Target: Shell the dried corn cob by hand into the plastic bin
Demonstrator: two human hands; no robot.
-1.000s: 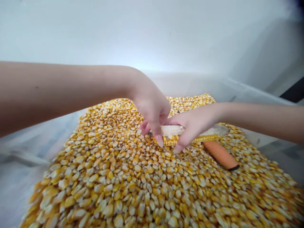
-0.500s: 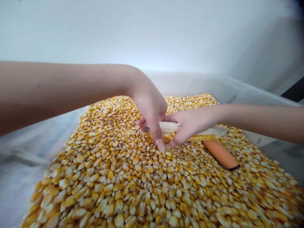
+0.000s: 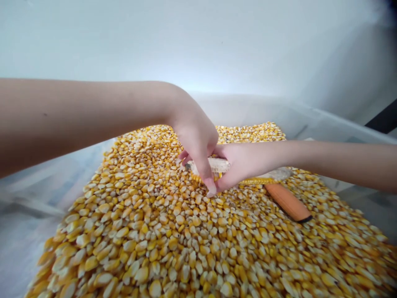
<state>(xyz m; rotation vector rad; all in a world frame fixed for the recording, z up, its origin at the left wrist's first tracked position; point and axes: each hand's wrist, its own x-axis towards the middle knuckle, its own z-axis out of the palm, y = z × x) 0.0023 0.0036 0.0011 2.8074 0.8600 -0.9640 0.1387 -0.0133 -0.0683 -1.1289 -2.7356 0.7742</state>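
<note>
Corn cob (image 3: 221,165) part. shelled: bare whitish strip up top, yellow kernel rows on lower near side; approx. horiz., L-R, mid partly hidden, low over heap of loose yellow/whitish kernels (image 3: 186,231)

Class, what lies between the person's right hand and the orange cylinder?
In the head view, a yellow-kernelled stretch of the corn cob runs from the right hand past the upper end of the orange cylinder, with loose kernels just below.

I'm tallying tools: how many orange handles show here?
1. The orange handle lies on the corn kernels, near the right end of the cob held by the left hand and right hand. Others may be buried.
</note>
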